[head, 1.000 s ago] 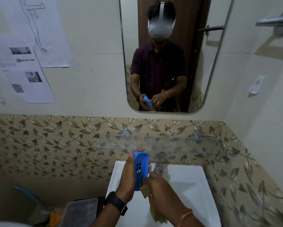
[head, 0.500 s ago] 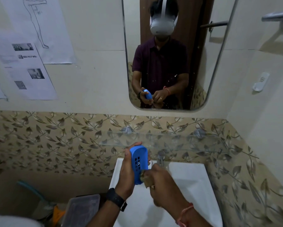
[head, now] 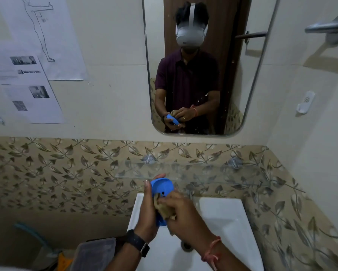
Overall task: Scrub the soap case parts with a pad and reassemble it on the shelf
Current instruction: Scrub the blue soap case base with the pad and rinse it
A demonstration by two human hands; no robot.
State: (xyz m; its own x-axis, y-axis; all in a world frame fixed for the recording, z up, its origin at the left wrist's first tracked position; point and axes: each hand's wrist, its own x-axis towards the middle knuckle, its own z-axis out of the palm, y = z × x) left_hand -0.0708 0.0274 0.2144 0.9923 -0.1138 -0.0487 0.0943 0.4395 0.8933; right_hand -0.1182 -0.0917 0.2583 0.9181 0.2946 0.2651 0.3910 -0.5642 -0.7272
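A blue soap case part (head: 162, 187) stands on end over the white sink (head: 222, 214), gripped from the left by my left hand (head: 147, 214). My right hand (head: 180, 214) presses a brownish scrub pad (head: 162, 209) against the part's lower inner face. Small drain slots show near its middle. Above and behind the hands runs the clear glass shelf (head: 213, 173), bare. The part's lower half is hidden by the pad and my fingers.
A tap (head: 189, 189) rises at the sink's back edge, just right of the hands. A mirror (head: 201, 65) hangs above the shelf. A grey lidded container (head: 93, 255) sits low at the left. The side wall stands close on the right.
The blue part has turned so its inner face points more toward me. My right hand with the pad has moved up and onto that face.
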